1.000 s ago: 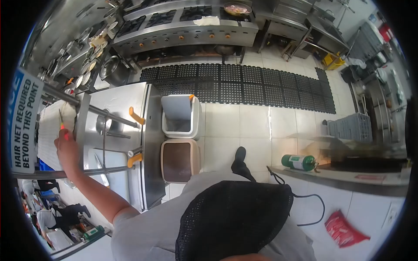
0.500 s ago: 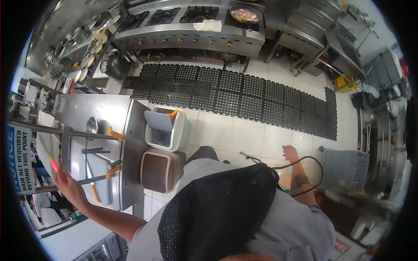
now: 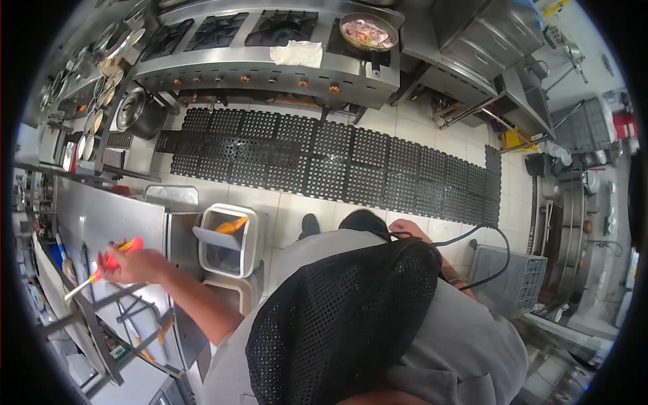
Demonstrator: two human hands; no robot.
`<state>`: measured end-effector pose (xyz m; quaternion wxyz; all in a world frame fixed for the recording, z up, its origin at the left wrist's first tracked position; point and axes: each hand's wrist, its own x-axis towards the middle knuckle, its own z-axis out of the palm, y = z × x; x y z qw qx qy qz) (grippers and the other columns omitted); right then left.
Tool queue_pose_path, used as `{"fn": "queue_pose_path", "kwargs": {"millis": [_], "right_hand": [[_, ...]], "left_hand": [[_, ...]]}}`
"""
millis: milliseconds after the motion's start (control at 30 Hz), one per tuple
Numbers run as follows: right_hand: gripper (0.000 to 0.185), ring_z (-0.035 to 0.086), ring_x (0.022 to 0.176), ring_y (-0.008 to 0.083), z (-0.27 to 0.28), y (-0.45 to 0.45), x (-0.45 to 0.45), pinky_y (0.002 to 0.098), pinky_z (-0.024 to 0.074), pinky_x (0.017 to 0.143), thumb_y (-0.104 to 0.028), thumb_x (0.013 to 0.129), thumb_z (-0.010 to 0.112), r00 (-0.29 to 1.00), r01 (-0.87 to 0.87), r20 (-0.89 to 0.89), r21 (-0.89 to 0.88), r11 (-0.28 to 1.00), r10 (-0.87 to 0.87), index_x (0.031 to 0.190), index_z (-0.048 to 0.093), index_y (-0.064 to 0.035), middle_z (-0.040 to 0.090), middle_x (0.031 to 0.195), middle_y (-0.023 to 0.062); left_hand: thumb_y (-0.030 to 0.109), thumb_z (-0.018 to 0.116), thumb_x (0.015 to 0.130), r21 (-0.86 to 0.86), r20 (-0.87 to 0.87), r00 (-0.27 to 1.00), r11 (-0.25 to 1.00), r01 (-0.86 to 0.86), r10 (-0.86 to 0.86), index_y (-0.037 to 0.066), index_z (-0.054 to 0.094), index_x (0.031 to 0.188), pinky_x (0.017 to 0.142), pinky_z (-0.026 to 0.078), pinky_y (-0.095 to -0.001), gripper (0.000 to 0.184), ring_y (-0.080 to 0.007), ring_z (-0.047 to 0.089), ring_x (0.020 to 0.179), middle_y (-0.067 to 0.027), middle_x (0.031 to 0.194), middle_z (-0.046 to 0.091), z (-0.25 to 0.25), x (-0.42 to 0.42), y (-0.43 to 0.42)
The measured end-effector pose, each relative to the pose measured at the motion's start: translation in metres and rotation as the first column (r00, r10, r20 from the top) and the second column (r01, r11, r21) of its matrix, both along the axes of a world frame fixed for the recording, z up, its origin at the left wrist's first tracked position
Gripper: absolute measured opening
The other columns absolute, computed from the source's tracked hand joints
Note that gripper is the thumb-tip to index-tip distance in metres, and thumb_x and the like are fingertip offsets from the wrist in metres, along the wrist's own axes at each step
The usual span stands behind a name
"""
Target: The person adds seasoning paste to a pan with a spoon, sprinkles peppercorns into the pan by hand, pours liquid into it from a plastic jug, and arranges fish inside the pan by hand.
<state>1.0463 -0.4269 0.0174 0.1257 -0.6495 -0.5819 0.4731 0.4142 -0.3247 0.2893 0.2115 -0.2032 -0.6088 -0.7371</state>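
Note:
My left hand (image 3: pixel 128 263) is closed round a utensil (image 3: pixel 82 287) with a bright red and yellow handle. Its thin pale shaft points down to the left; its exact kind is not clear. The hand is above the steel counter (image 3: pixel 128 209), beside the metal rack (image 3: pixel 111 337). On the counter lies a pale board (image 3: pixel 143 327) with an orange-handled tool. My right hand (image 3: pixel 405 228) hangs low over the floor, loosely open with nothing seen in it. A black cable (image 3: pixel 506 250) loops close by, and the cap brim partly hides my right arm.
A pan of sliced food (image 3: pixel 368 32) and a white cloth (image 3: pixel 297 54) are on the stove (image 3: pixel 270 71). An open bin (image 3: pixel 233 260) stands by the counter. Black mats (image 3: pixel 324 158) cover part of the floor. A grey crate (image 3: pixel 509 277) stands at right.
My left hand has moved right and up from the rack, bringing the red and yellow utensil with it. My right hand has drawn in towards my body. The view has shifted, and the stove appears nearer.

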Motion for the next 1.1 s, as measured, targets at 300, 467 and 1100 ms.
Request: {"fn": "queue_pose_path", "kwargs": {"millis": [300,467,1100], "right_hand": [[0.044,0.06,0.067,0.0119,-0.043,0.246,0.034,0.0265,0.0499,0.057,-0.046,0.1,0.056,0.748,0.528,-0.312,-0.255,0.81,-0.586,0.103,0.063,-0.0035,0.064,0.083,0.0031],[0.057,0.063,0.072,0.0159,-0.01,0.454,0.016,0.0284,0.053,0.059,-0.056,0.098,0.054,0.567,0.621,-0.535,-0.223,0.752,-0.627,0.124,0.054,-0.0045,0.063,0.1,0.0077],[0.043,0.054,0.045,0.0218,0.008,0.573,-0.003,0.0349,0.0447,0.038,-0.034,0.103,0.051,0.738,0.459,-0.43,-0.245,0.854,-0.519,0.109,0.035,0.0057,0.055,0.076,0.0128]], "left_hand": [[0.002,0.059,0.092,-0.597,-0.217,0.838,0.747,0.292,-0.501,0.005,0.062,0.114,0.091,0.042,-0.0361,0.023,-0.0249,0.051,0.104,-0.0124,0.113,0.048,-0.084,0.14,0.176],[0.002,0.058,0.092,-0.707,-0.059,0.828,0.609,0.359,-0.558,0.005,0.062,0.113,0.089,0.042,-0.0345,0.023,-0.025,0.052,0.099,-0.0128,0.112,0.048,-0.08,0.228,0.217],[0.0,0.056,0.088,-0.837,0.078,0.738,0.357,0.414,-0.671,0.007,0.063,0.111,0.086,0.042,-0.0358,0.025,-0.0295,0.052,0.094,-0.0142,0.105,0.051,-0.071,0.322,0.34]]}}
